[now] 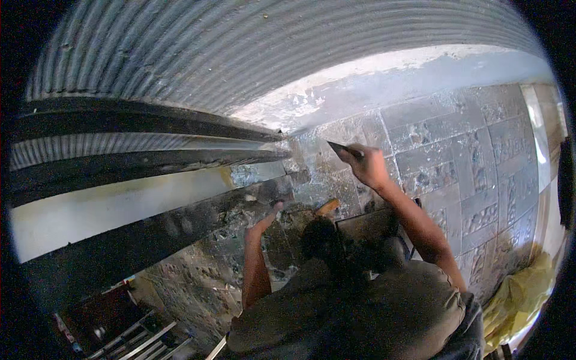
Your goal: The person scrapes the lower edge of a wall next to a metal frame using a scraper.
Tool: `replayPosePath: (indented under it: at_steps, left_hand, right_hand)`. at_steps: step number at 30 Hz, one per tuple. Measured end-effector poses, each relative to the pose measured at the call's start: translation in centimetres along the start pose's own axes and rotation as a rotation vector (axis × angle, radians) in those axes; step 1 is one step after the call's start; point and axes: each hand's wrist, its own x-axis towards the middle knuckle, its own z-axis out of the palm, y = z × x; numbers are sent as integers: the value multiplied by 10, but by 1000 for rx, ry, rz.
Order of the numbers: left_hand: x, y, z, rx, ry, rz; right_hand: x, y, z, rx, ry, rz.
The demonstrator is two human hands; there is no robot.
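My right hand (369, 168) is closed around a putty knife (339, 147) with a dark, pointed blade. The blade points left and away, over the patterned tile floor (423, 129) close to the foot of the pale wall. Lower down on the left, my left hand (263, 225) reaches forward beside the dark beam (198, 219), one finger stretched out. I see nothing held in it; its other fingers are partly hidden, and I cannot tell whether it touches the beam. Between my arms lies a small orange-brown piece (327, 207), its kind unclear.
Corrugated grey sheeting (198, 54) covers the far side above a pale, flaking wall strip (372, 84). Dark rails (150, 123) and a white panel (120, 201) run along the left. Yellow sheeting (522, 294) lies at the lower right; metal bars (144, 342) show at lower left.
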Motion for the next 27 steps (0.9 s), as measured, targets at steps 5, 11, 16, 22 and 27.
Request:
replayPosePath:
  at_steps: [5,11,16,22,27]
  left_hand:
    - [-24,33,12,-46,114,181]
    - [-38,78,15,-65,38,393]
    - [-39,94,53,292,168,748]
    - [-39,99,77,145,333,781]
    - [-57,123,57,-222,331,809]
  right_hand:
    - [-24,4,-25,-191,186,179]
    - [-38,-18,8,-618,129,-73]
    - [-54,-19,24,-618,-200,-125]
    - [-67,-25,-9,-641,-477,-140]
    - [-68,-38,-19,134,-282,33]
